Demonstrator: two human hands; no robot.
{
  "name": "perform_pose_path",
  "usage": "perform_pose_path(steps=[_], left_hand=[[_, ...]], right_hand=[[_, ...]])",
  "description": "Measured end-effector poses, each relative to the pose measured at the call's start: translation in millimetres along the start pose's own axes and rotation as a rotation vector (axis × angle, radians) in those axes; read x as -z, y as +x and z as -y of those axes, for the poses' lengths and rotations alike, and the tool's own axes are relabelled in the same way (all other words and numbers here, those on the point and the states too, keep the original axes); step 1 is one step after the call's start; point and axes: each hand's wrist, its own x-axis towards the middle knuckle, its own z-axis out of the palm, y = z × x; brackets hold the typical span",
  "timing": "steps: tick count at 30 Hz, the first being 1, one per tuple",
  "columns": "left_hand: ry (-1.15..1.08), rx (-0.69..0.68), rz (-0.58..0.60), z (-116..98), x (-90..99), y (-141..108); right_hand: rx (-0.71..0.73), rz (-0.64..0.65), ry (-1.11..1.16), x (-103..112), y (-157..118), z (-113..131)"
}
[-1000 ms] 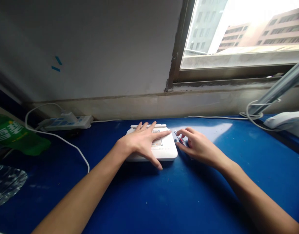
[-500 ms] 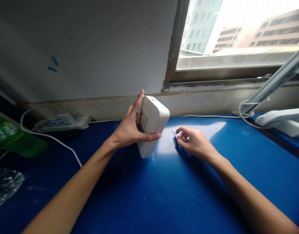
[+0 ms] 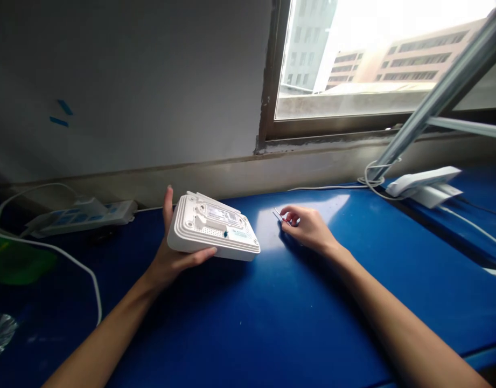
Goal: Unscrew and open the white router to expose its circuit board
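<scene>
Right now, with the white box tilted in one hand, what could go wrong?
The white box might slip, since only the left hand holds it, at one end. The thin tool sticking out of the right hand might scratch it. The white cord near the left forearm might snag.

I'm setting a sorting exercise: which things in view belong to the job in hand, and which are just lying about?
In the job:
rectangular white plastic device, left hand
slim silver-and-red tool, right hand

Lying about:
long white-and-blue power strip
green plastic bottle
thin white cable
clear shiny plastic object
</scene>
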Motion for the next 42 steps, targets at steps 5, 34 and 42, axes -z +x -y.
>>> perform_pose_path(steps=[5, 34, 42], left_hand=[[-0.178, 0.154, -0.01, 9.3, 2.5, -14.1], [0.953, -0.056, 0.128, 11.1, -18.4, -29.3], [0.887, -0.063, 0.165, 14.0, -13.3, -26.4]], right_hand=[[-0.06, -0.071, 0.084, -2.0, -0.3, 0.8], [0.223, 0.514, -0.129, 69.4, 74.5, 64.4], [0.322, 0.662, -0.392, 54.6, 96.8, 110.2]])
